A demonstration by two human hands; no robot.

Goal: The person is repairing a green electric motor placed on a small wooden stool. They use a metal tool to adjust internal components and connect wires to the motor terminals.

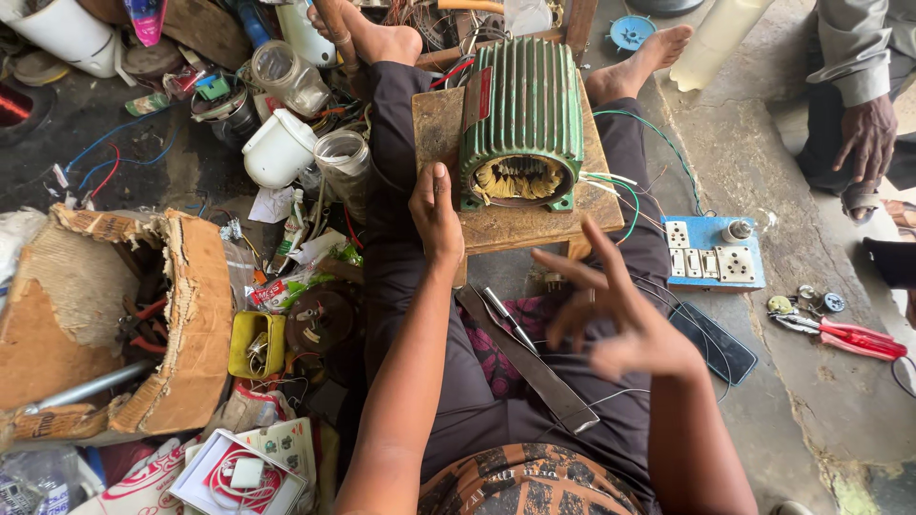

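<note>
The left hand (434, 215) is lying flat and open on the left edge of the wooden stool (496, 224), holding nothing, and its fingers are touching the side of the green motor (523, 105). The motor is sitting in the middle of the stool, with its open end and yellow wire coils facing the person. The right hand (611, 310) is hanging in the air just past the stool's near right corner, fingers spread wide, gripping nothing. A thin wire is running near it. A flat metal bar (530, 360) and a screwdriver (509, 319) are lying on the person's lap. A blue switch board (713, 251) is sitting on the floor to the right, with red pliers (854, 339) beyond it. A torn cardboard box (143, 324) is sitting on the left.
</note>
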